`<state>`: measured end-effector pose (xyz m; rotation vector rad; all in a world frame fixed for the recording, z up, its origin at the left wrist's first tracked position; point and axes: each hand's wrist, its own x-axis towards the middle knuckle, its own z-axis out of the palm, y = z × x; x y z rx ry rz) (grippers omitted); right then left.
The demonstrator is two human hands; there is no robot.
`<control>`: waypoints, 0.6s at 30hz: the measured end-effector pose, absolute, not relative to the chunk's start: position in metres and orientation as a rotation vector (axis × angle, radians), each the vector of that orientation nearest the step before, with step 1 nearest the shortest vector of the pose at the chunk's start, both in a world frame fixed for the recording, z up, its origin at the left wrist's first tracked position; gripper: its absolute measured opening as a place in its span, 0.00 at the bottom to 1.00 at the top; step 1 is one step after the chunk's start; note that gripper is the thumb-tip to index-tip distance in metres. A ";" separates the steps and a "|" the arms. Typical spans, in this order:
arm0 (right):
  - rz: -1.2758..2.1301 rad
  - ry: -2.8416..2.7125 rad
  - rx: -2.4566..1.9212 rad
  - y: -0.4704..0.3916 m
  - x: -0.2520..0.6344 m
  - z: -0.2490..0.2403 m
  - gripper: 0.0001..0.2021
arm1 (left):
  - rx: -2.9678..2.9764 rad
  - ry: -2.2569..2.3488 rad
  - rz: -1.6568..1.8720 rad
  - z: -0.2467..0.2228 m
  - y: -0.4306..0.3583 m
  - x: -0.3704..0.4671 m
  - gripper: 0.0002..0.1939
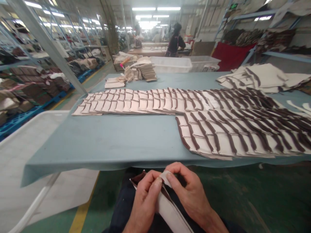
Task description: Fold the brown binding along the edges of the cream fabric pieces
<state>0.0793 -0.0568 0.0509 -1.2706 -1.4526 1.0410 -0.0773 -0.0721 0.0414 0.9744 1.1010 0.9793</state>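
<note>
Over my lap, just off the table's front edge, both hands hold a folded cream fabric piece (171, 212) with dark brown edging. My left hand (147, 197) is closed on it, thumb and fingers pinching near its upper end. Close beside it, my right hand (190, 192) pinches a small white flap (166, 177) at the same end. Whether that flap belongs to the piece or is a separate tab, I cannot tell. The brown inner side shows left of my fingers. Part of the piece is hidden behind my hands.
Overlapping cream pieces with brown edging (225, 136) lie in rows across the blue-green table cover (116, 139). Behind them are a small fabric stack (147, 71) and a larger cream pile (264, 77). White bins (170, 64) stand beyond; a person (175, 42) is farther back.
</note>
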 end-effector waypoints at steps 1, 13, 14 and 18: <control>1.048 -1.403 -1.295 -0.058 0.078 0.049 0.11 | 0.941 1.081 0.982 0.041 -0.073 -0.079 0.25; 0.963 -1.282 -1.384 -0.072 0.075 0.023 0.16 | 1.034 0.839 0.599 -0.005 -0.100 -0.101 0.32; 0.890 -1.327 -1.386 -0.072 0.076 0.024 0.14 | 1.043 0.848 0.561 -0.008 -0.102 -0.102 0.32; 0.378 -1.690 -1.154 -0.066 0.084 0.033 0.06 | 1.174 0.914 0.512 -0.001 -0.107 -0.106 0.30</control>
